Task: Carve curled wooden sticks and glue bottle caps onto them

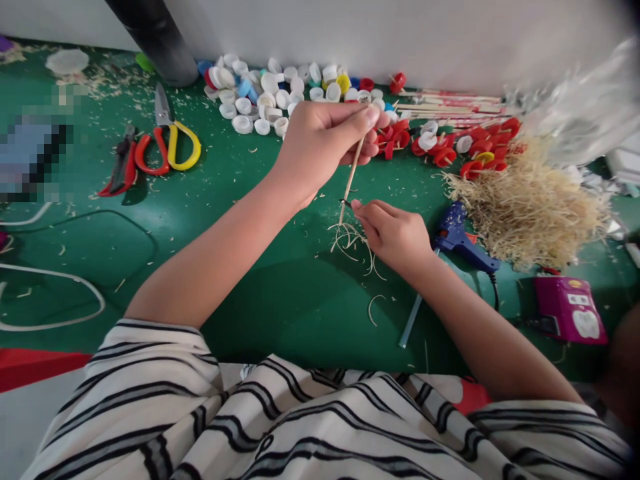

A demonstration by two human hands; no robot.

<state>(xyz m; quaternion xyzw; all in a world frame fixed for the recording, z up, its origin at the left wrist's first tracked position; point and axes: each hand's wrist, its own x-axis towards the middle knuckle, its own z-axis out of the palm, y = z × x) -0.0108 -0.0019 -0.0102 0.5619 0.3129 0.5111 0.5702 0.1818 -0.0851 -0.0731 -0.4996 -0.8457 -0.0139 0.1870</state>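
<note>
My left hand (325, 137) is closed around the upper part of a thin wooden stick (353, 172), which slants down toward the green tabletop (280, 267). Lower on the stick, my right hand (397, 237) pinches a small dark blade (345, 201); its edge meets the stick, and the rest is covered by my fingers. Curly wood shavings (350, 235) gather around the stick's lower end, with a loose curl (371, 311) nearer to me. Beyond my left hand lie white bottle caps (270, 83) and red caps with sticks through them (400, 137).
Scissors (163, 113) and red-handled pliers (123, 163) lie at left, near a blurred phone (30, 157). On the right are a blue glue gun (463, 240) with a glue stick, a heap of shavings (540, 207), a purple box (570, 310) and clear plastic (575, 100). A black post (160, 40) stands behind.
</note>
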